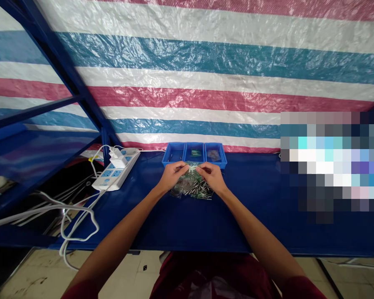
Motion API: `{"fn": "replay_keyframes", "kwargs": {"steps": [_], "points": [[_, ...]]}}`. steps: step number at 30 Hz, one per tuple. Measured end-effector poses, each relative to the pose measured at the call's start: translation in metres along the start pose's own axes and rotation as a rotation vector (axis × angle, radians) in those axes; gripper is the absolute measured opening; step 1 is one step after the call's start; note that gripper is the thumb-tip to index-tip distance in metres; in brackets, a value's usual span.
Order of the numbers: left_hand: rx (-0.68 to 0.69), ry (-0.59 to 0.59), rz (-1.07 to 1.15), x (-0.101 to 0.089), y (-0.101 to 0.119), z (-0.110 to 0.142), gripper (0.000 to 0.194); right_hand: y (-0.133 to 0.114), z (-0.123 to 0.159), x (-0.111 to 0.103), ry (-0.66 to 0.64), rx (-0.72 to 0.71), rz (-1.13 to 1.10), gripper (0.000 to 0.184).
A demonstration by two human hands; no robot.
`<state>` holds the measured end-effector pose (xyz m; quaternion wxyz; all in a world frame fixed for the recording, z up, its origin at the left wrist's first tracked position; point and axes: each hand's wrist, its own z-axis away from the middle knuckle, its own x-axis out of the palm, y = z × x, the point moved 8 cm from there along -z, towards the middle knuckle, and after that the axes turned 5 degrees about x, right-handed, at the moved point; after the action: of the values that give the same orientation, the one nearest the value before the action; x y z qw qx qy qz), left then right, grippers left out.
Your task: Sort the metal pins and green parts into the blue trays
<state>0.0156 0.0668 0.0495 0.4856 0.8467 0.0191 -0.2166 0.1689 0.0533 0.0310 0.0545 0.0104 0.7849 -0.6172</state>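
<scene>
On the blue bench lies a clear plastic bag (191, 186) full of small metal and green parts. My left hand (171, 176) pinches the bag's top left edge, fingers closed on the plastic. My right hand (213, 177) grips the top right edge the same way. Both hands sit close together just in front of a blue tray (195, 154) with three compartments. The tray's middle and right compartments hold small items; the left one looks nearly bare.
A white power strip (116, 170) with plugged-in adapters lies at the left of the bench (187, 220), its white cables (77, 216) trailing over the edge. A blue shelf frame (43, 124) stands at the left. A striped tarp (205, 74) hangs behind.
</scene>
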Motion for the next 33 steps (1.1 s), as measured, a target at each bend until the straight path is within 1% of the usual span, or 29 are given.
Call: {"fn": "replay_keyframes", "kwargs": {"steps": [5, 9, 14, 18, 20, 21, 24, 26, 30, 32, 33], "points": [[0.018, -0.025, -0.043, 0.003, 0.001, 0.001, 0.037, 0.000, 0.001, 0.002, 0.016, -0.010, 0.035, 0.033], [-0.011, 0.020, -0.022, 0.001, 0.001, 0.001, 0.037, 0.000, 0.002, 0.004, 0.015, -0.005, 0.029, 0.030], [-0.034, 0.064, 0.032, -0.002, 0.001, 0.001, 0.038, -0.001, 0.002, 0.000, 0.051, 0.010, 0.020, 0.029], [-0.049, 0.090, 0.040, -0.005, 0.001, 0.001, 0.038, -0.001, 0.002, 0.000, 0.051, 0.013, 0.001, 0.029], [-0.076, 0.074, 0.085, -0.004, -0.001, 0.001, 0.036, -0.001, 0.002, 0.000, 0.056, 0.025, -0.002, 0.030], [-0.094, 0.046, 0.121, -0.001, -0.002, 0.001, 0.034, 0.000, 0.003, -0.001, 0.064, 0.032, -0.004, 0.030], [-0.160, -0.083, 0.226, 0.012, -0.008, 0.003, 0.035, -0.001, 0.003, -0.003, 0.085, 0.043, -0.024, 0.030], [-0.185, -0.133, 0.253, 0.016, -0.011, 0.004, 0.033, -0.001, 0.003, -0.003, 0.084, 0.042, -0.051, 0.030], [-0.191, -0.116, 0.254, 0.014, -0.015, 0.003, 0.033, -0.001, 0.002, 0.000, 0.052, 0.050, -0.090, 0.030], [-0.201, -0.083, 0.268, 0.011, -0.015, 0.003, 0.039, 0.000, 0.003, 0.003, 0.022, 0.066, -0.091, 0.030], [-0.209, -0.063, 0.277, 0.010, -0.015, 0.003, 0.046, 0.000, 0.003, 0.006, -0.004, 0.076, -0.084, 0.031]]}}
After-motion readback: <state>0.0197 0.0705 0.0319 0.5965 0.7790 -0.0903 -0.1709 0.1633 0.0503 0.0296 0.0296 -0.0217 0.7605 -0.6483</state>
